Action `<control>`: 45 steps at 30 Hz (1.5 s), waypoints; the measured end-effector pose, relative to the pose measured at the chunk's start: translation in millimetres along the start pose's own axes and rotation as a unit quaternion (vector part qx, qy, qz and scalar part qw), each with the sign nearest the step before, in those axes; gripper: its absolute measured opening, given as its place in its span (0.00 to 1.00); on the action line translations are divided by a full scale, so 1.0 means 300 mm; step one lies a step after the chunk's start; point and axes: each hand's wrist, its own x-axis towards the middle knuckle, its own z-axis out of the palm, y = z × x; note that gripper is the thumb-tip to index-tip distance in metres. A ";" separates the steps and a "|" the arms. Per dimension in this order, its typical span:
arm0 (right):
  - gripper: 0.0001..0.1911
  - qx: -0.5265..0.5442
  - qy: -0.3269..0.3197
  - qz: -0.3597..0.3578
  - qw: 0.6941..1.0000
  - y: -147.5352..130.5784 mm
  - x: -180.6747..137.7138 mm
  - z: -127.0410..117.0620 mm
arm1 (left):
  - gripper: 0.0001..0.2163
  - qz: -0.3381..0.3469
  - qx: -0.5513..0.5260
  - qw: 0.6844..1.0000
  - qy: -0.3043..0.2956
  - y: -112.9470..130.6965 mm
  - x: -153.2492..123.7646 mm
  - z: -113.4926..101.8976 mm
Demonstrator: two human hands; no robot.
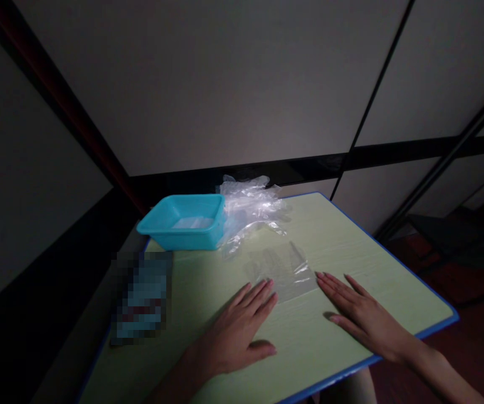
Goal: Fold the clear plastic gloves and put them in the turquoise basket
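Observation:
A clear, thin plastic sheet, which looks like a disposable glove [288, 275], lies flat on the table between my hands. My left hand [242, 325] is open, palm down, its fingertips at the sheet's near left edge. My right hand [360, 314] is also open, with the fingers stretched out and their tips by the sheet's right edge. Neither hand grips anything. Beyond the sheet lies a crumpled pile of clear plastic gloves [254, 207], its finger shapes spreading over the table's far edge.
A turquoise plastic basin [191, 238] stands at the table's far left, with something pale inside. Closer on the left lies a flat packet [145, 303], blurred out. The pale green table [360, 247] has a blue edge. Cabinet panels [242, 84] rise behind it.

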 end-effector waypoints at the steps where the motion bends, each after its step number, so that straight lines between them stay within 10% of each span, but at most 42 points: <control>1: 0.30 0.004 0.015 0.003 1.000 0.009 -0.001 0.000 | 0.38 -0.002 -0.004 1.000 0.012 -0.003 -0.001 0.002; 11: 0.15 -0.095 0.058 -0.112 0.987 0.011 0.082 -0.040 | 0.25 -0.056 -0.049 0.978 0.194 -0.039 0.013 0.016; 24: 0.14 -0.144 0.067 -0.140 0.977 0.012 0.146 -0.019 | 0.19 -0.059 -0.064 0.971 0.220 -0.023 0.027 0.009; 45: 0.10 0.122 0.155 -0.052 0.979 -0.022 0.164 -0.058 | 0.08 -0.091 0.028 0.973 0.213 0.018 0.052 0.039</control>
